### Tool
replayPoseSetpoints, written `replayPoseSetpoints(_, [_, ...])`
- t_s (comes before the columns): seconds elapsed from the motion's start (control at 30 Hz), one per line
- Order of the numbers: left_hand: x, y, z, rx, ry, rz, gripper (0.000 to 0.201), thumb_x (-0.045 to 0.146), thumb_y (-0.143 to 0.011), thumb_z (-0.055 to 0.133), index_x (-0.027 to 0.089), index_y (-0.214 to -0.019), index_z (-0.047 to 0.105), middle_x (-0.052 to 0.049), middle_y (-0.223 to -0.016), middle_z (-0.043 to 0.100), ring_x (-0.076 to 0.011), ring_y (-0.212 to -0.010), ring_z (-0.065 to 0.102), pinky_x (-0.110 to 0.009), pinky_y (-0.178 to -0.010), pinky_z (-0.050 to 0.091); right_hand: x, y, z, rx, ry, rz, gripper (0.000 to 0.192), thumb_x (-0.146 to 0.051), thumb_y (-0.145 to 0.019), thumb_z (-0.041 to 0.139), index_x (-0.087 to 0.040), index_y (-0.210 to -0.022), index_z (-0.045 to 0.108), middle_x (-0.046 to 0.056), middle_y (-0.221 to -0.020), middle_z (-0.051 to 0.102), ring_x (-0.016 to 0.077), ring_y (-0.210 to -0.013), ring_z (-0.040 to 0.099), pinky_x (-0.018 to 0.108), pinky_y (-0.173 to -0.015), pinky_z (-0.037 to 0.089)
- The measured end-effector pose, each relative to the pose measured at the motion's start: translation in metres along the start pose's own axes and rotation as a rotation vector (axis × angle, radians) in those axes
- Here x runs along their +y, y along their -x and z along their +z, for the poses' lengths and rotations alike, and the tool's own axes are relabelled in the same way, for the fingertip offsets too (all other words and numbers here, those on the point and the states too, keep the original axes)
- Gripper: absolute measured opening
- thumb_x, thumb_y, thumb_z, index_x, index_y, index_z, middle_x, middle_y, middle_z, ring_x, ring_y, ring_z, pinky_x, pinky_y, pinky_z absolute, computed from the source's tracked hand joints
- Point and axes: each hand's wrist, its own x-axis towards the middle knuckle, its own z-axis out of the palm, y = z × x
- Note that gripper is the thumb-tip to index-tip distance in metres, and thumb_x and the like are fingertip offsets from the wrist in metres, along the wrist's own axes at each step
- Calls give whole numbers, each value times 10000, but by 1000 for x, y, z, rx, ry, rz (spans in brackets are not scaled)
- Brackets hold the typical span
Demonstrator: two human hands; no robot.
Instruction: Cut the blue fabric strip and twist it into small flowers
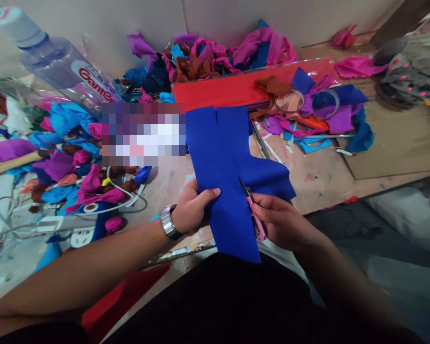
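Observation:
A sheet of blue crepe paper point(222, 153) hangs over the table's front edge, with a short slit at its top and a side piece spreading to the right. Its left edge is pinched by my left hand point(191, 208), thumb on top and fingers underneath; a metal-banded watch sits on that wrist. Scissors with pink handles point(256, 215) are gripped in my right hand point(281, 220). Their dark blades point up and away, lying at the cut between the main sheet and the side piece. The fingers under the paper are hidden.
A clear bottle with a white cap point(53, 57) stands at the back left. Crumpled coloured paper point(75, 177) and a power strip point(89, 222) crowd the left. Red paper point(215, 93) lies behind, tape rolls point(326, 104) and cardboard point(390, 138) at right.

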Motion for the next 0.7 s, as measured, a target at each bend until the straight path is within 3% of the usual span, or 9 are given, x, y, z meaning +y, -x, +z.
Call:
replayPoseSetpoints(0.2, [3, 0, 2, 6, -30, 16, 249, 327, -751, 885, 184, -922, 773, -54, -814, 803, -243, -682, 750, -395, -651, 665, 0, -1, 3, 7, 0, -2, 362, -496, -953, 855, -209, -1120, 710, -10, -783, 654, 135, -646, 591, 277, -630, 517])
replayPoseSetpoints(0.7, [4, 0, 3, 12, 5, -6, 298, 309, -727, 891, 148, -954, 786, -68, -828, 819, -235, -696, 787, -349, -691, 684, 4, -5, 1, 35, -49, 10, 424, -474, -924, 882, -167, -1154, 700, -19, -783, 637, 95, -589, 535, 234, -565, 439])
